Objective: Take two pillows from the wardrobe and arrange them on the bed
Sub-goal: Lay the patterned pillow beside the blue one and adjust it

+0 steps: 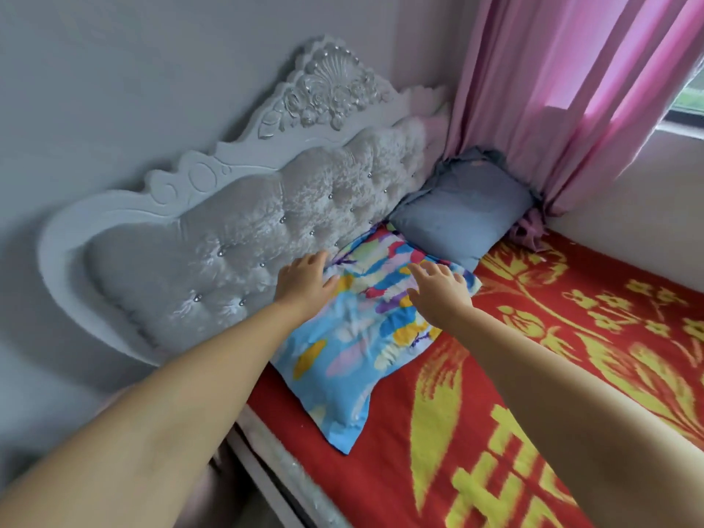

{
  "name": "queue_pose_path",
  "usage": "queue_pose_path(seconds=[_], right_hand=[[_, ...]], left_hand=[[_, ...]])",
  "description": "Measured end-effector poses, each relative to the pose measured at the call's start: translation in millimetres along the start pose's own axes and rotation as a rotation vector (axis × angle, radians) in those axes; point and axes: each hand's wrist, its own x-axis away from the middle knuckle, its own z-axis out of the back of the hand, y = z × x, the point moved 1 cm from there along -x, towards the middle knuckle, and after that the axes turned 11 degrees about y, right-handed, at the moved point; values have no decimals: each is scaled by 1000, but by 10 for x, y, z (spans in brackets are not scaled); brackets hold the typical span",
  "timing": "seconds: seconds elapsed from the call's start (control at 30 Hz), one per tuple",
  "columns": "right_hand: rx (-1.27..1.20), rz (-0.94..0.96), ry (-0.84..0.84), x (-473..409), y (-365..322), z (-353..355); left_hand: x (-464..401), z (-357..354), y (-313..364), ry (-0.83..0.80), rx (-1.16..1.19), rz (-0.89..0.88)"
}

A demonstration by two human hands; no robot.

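Observation:
A light-blue pillow with colourful patches (358, 337) lies flat at the head of the bed (571, 337), against the headboard. Beyond it a plain grey-blue pillow with a frilled edge (461, 215) leans in the far corner. My left hand (304, 278) rests on the colourful pillow's upper left edge, where the cloth bunches near its fingers. My right hand (438, 289) hovers or rests flat on the pillow's upper right part, fingers spread. The wardrobe is out of view.
The bed has a red blanket with yellow flowers and characters. A white tufted headboard (236, 230) stands along the wall on the left. A pink curtain (564, 89) hangs at the far corner beside a window (689, 97). The bed's near edge runs at the bottom left.

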Motion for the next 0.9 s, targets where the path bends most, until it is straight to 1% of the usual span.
queue_pose_path(seconds=[0.17,0.3,0.4,0.5,0.6,0.77,0.83,0.9], right_hand=[[-42,133,2,545,-543,64],[-60,206,-5,1240,-863,25],[-91,260,-48,1811,-1145,19],[-96,365,-65,2301,-1469,83],[-120,464,-65,2651,-1789,202],[-116,675,-61,3172,-2363,379],[-135,779,-77,3442,-2589,394],[-143,869,-110,3745,-2810,388]], left_hand=[[856,458,-265,45,-71,94],[1818,761,-410,61,-115,190],[2628,976,-504,59,-131,239],[3360,1206,-606,73,-131,305],[3882,1443,-659,104,-158,363],[4719,1764,-634,283,-116,458],[5124,1829,-624,299,-154,539],[5539,1913,-644,282,-201,648]])
